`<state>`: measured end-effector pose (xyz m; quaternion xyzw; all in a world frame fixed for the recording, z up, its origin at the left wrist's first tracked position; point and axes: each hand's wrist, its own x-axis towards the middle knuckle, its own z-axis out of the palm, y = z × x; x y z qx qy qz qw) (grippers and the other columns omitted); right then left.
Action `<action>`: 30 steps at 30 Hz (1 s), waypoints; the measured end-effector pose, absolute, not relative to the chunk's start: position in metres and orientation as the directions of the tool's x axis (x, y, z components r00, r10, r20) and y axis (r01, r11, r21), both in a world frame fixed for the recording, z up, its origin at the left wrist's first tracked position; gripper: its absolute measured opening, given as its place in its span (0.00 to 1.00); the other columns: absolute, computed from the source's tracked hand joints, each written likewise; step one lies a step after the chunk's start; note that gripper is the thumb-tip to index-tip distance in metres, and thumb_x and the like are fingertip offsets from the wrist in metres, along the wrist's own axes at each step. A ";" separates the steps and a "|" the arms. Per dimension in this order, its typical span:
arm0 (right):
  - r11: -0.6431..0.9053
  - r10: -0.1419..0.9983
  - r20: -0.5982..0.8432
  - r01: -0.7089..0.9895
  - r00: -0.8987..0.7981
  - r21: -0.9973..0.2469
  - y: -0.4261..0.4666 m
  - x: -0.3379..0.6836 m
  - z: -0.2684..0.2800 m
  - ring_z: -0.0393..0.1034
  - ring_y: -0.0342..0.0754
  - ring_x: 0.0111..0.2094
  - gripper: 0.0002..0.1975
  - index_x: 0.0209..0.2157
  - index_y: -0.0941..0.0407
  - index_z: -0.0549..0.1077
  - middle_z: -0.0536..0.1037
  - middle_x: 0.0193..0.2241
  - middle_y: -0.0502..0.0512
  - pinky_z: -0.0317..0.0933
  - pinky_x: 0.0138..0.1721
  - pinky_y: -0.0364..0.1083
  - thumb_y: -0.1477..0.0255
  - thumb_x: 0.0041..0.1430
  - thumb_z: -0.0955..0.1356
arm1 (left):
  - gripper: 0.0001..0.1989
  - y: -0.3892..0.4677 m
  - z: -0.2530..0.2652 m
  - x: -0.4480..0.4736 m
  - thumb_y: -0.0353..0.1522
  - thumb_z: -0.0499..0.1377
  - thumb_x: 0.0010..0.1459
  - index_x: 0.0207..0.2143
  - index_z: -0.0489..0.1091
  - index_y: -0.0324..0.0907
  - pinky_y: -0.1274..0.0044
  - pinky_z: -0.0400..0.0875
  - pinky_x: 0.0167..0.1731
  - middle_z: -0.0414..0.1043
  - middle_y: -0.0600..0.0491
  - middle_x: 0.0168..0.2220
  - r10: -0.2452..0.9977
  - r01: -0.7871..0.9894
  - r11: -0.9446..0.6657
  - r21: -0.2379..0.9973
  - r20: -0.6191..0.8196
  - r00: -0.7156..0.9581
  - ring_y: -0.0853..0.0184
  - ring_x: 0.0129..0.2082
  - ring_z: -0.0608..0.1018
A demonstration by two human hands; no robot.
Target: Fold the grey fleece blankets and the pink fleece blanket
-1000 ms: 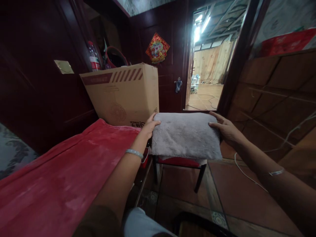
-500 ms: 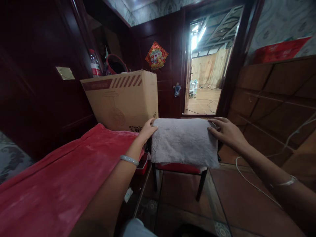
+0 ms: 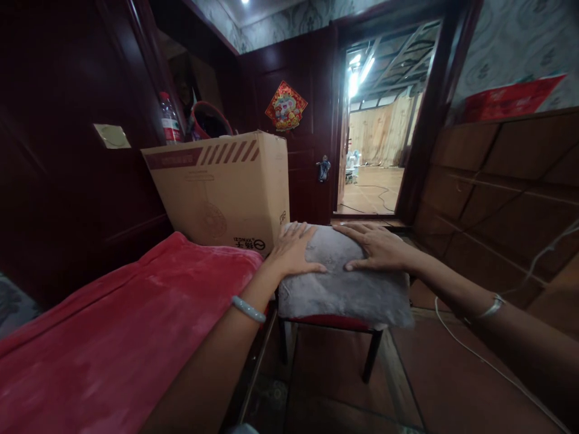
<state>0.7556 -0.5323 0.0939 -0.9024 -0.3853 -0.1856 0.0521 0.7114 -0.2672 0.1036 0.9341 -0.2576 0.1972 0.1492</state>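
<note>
A grey fluffy cushion (image 3: 339,295) lies over a dark-legged chair with a red seat (image 3: 328,321). My left hand (image 3: 296,250) rests flat on the cushion's left part, fingers spread and thumb pointing inward. Across from it, my right hand (image 3: 377,246) lies on the right part, its fingers also stretched out and apart. The two thumbs are near each other with a strip of grey fabric between them. Both palms press on the top surface, which dips a little under them. The seat is mostly hidden by the cushion.
At the left, a red plush blanket (image 3: 136,337) covers a raised surface. Behind it stands a large cardboard box (image 3: 217,193) with a bottle (image 3: 169,120) on top. A doorway (image 3: 373,132) opens at the back. A white cable (image 3: 474,348) runs along the tiled floor on the right.
Both hands have moved inward from the cushion's side edges onto its top and now lie flat. The cushion's upper surface looks more pressed down.
</note>
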 end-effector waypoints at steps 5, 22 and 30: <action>-0.601 0.739 0.340 0.797 0.581 -0.057 -0.545 0.771 0.095 0.60 0.69 0.64 0.55 0.72 0.47 0.53 0.63 0.67 0.62 0.60 0.59 0.65 0.38 0.48 0.70 | 0.48 -0.265 0.095 0.728 0.52 0.73 0.38 0.62 0.66 0.48 0.57 0.53 0.65 0.69 0.43 0.57 -0.408 -0.559 -0.766 0.317 0.432 0.804 0.45 0.60 0.67; -0.628 0.691 0.410 0.775 0.595 -0.067 -0.538 0.765 0.093 0.69 0.68 0.55 0.50 0.68 0.48 0.61 0.72 0.59 0.64 0.65 0.53 0.64 0.40 0.48 0.71 | 0.49 -0.261 0.090 0.726 0.52 0.71 0.45 0.66 0.61 0.46 0.57 0.55 0.65 0.65 0.41 0.62 -0.442 -0.568 -0.799 0.198 0.445 0.778 0.46 0.63 0.65; -0.579 0.608 0.457 0.757 0.649 -0.304 -0.543 0.767 0.084 0.73 0.75 0.49 0.46 0.59 0.45 0.73 0.74 0.57 0.67 0.66 0.48 0.71 0.42 0.38 0.75 | 0.35 -0.210 0.026 0.628 0.41 0.59 0.63 0.70 0.55 0.48 0.57 0.47 0.70 0.43 0.45 0.74 -0.229 -0.345 -0.921 0.179 0.469 0.853 0.54 0.73 0.49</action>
